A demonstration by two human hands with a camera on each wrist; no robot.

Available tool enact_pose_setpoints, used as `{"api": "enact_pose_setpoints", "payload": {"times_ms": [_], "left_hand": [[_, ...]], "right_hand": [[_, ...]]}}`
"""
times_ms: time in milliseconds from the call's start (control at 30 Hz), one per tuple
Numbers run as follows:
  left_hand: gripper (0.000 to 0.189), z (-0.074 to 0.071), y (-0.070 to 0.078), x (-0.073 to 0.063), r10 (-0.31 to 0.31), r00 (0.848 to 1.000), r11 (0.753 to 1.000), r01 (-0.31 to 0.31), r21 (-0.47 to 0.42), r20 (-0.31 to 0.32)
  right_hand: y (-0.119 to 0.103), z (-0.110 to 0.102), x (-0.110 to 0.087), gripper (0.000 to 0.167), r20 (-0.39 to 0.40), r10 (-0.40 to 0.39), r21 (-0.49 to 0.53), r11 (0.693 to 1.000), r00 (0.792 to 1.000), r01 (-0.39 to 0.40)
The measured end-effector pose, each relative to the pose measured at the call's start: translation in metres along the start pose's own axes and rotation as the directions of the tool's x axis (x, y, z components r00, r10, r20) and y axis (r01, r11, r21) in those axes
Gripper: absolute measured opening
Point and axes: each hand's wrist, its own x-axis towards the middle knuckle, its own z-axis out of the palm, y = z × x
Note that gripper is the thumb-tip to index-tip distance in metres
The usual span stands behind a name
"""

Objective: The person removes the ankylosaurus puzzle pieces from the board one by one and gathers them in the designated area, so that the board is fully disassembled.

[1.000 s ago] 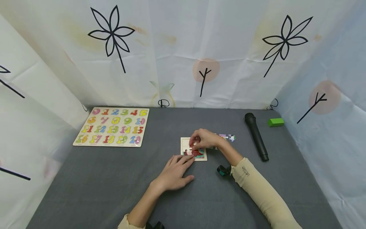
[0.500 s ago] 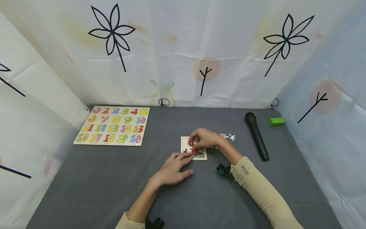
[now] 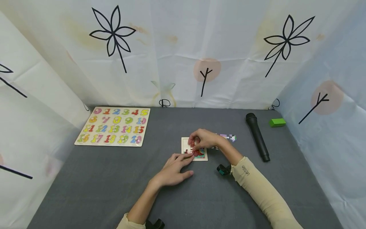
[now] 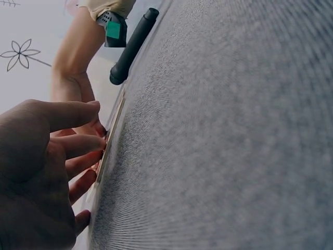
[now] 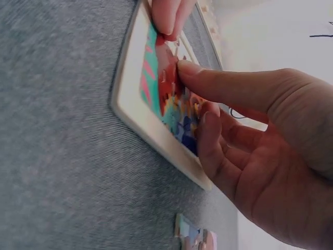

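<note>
- Puzzle board (image 5: 148,125) lies on the table (image 3: 114,178), loose pieces (image 5: 193,235) near.
- Right hand (image 3: 204,139) curls over it; I cannot tell whether its grip pinches anything.
- Left hand (image 3: 173,170), fingers spread, touches its near side; too light, and pressing could shift it.

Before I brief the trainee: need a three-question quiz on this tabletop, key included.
1. How many rows of numbers does the number board show?
2. True or false: the left hand has its thumb off the puzzle board.
3. Which lies nearest the green block?
A) number board
B) puzzle board
C) microphone

Key: 1. Four; 2. True; 3. C
</note>
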Motion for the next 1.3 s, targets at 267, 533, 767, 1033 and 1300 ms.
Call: {"api": "enact_pose_setpoints", "payload": {"times_ms": [267,533,767,1033,1300], "left_hand": [[0.065,-0.005,0.009,-0.003,0.003,1.000,1.000,-0.003,0.010,0.012],[0.062,-0.009,0.019,-0.005,-0.021,0.999,0.999,0.021,0.029,0.027],[0.062,-0.008,0.015,-0.005,0.025,1.000,1.000,-0.025,0.001,-0.009],[0.063,-0.008,0.016,-0.005,0.013,1.000,0.999,-0.013,-0.041,-0.015],[0.063,-0.002,0.008,-0.004,0.006,0.998,0.996,-0.010,-0.083,-0.056]], "right_hand": [[-0.008,0.003,-0.001,0.014,0.009,0.022,-0.082,0.996,1.000,-0.021],[-0.008,0.005,-0.007,0.013,0.031,0.030,-0.035,0.999,0.999,-0.029],[-0.002,0.008,-0.013,0.015,-0.019,-0.006,-0.003,1.000,1.000,0.006],[0.000,0.008,-0.017,0.017,-0.029,-0.013,-0.027,1.000,1.000,0.012],[0.007,0.008,-0.020,0.017,-0.073,-0.006,0.015,1.000,0.997,0.007]]}}
